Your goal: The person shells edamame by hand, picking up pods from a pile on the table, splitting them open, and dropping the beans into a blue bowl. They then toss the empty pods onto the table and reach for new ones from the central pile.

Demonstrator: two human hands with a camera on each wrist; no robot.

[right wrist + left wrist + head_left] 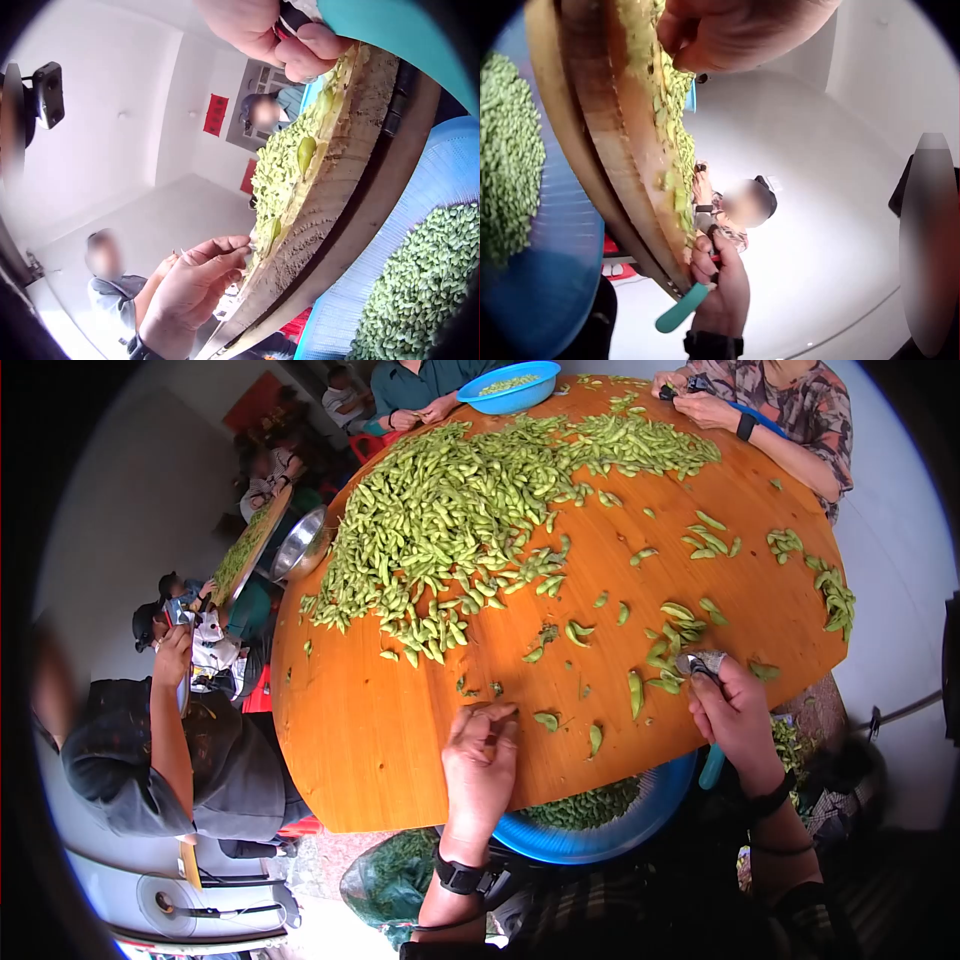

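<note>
My right hand (735, 715) grips a tool with a teal handle (712, 767) and a shiny metal end (697, 664), above the right part of the table among loose green pods. The handle points down past the table edge. My left hand (480, 765) is over the near table edge, fingers bent and thumb close to them; I cannot tell whether a small thing is between the fingertips. Beside it lies a single pod (546, 721). Below the edge, between both hands, a blue basin (660, 800) holds shelled green beans (420, 289).
A big heap of soybean pods (430, 520) covers the far left of the wooden table (370, 710). Pods in small groups (705, 540) lie to the right. A blue bowl (510, 388) and a steel bowl (300, 545) stand farther off. Other people sit around.
</note>
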